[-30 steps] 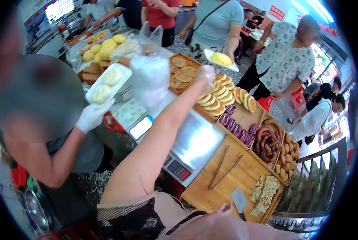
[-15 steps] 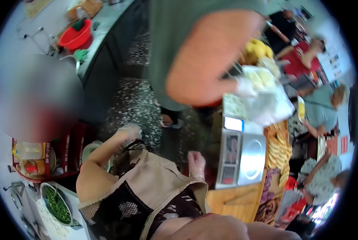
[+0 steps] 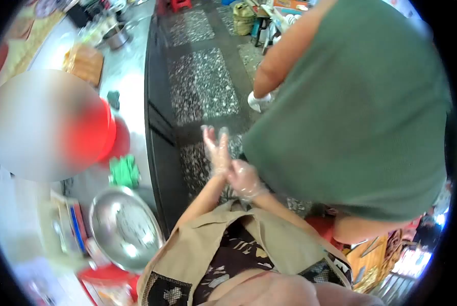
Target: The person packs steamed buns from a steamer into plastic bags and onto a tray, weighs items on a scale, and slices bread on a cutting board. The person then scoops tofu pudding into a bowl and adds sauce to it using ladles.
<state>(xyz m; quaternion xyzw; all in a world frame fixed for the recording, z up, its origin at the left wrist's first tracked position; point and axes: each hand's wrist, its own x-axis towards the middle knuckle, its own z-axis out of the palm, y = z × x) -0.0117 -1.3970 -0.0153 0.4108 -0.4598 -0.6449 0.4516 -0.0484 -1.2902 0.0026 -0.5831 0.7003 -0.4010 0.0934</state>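
Both hands wear thin clear plastic gloves and meet in front of my apron [image 3: 187,245], above the speckled floor. My left hand [image 3: 217,150] points away from me, its fingers stretched out and apart. Against the base of that hand, my right hand [image 3: 245,179] is closed around the wrist area, at the plastic glove [image 3: 221,166] there. The right fingertips are partly hidden, so how much of the glove they pinch is unclear.
A person in a green shirt [image 3: 351,112] stands close on the right. Left is a steel counter [image 3: 136,97] with a red basin [image 3: 108,132], green cloth [image 3: 124,171] and large metal bowl [image 3: 124,229]. A wooden board [image 3: 366,255] shows at lower right.
My view has swung left, away from the scale and food counter. My hands, apart before, have come together, the right now on the left wrist. The person in green now fills the right side.
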